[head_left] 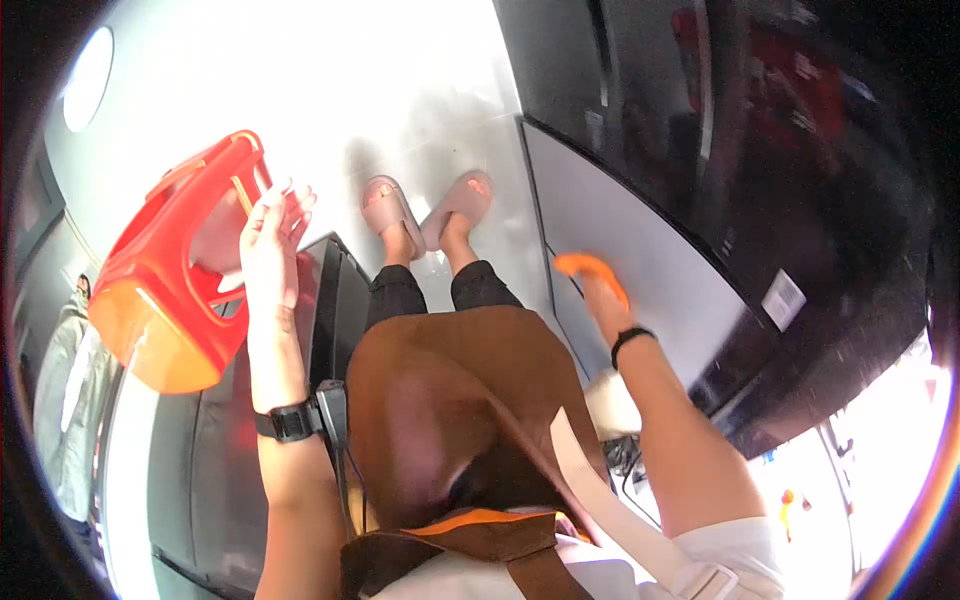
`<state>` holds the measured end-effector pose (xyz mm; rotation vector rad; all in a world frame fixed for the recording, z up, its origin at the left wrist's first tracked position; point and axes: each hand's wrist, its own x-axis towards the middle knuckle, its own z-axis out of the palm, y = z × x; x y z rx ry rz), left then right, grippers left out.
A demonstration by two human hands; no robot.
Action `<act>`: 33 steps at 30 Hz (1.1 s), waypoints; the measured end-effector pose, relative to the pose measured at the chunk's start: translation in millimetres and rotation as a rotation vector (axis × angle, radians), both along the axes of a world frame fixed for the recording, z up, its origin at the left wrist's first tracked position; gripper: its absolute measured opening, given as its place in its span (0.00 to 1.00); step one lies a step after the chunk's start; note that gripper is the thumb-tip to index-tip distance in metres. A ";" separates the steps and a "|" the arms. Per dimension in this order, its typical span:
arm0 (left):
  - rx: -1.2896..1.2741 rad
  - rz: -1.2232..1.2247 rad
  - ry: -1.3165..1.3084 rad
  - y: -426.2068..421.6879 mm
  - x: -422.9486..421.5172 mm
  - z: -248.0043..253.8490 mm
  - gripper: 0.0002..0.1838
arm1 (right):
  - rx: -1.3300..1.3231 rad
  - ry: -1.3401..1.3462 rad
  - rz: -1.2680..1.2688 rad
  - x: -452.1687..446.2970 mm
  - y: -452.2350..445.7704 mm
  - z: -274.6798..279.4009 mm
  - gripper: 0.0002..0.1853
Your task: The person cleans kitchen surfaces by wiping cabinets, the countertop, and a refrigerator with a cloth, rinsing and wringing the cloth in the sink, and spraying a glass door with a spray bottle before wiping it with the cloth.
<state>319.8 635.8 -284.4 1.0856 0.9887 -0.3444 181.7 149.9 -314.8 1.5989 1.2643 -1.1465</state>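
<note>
On the left, a red stool [215,215] with an orange seat [165,335] tilts to one side. My left hand [272,240] is at the stool's leg edge, with its fingers bent around it. A black wristband with a small grey device sits on my left wrist. Right of my body, my right hand [605,302] is closed on a curved orange thing [595,268]; most of its fingers are hidden. A thin black band circles the right wrist.
Below are my feet in pinkish slides [392,212] on a shiny pale floor [300,60]. A dark glossy cabinet [640,110] with a grey panel [640,240] stands at the right. A black box-like unit [340,300] is beside my left forearm. Clothing hangs at the far left.
</note>
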 end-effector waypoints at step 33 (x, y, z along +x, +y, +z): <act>0.156 -0.456 -0.171 -92.1 87.1 264.7 0.20 | 0.522 -0.785 -0.665 -5.5 -19.6 224.8 0.13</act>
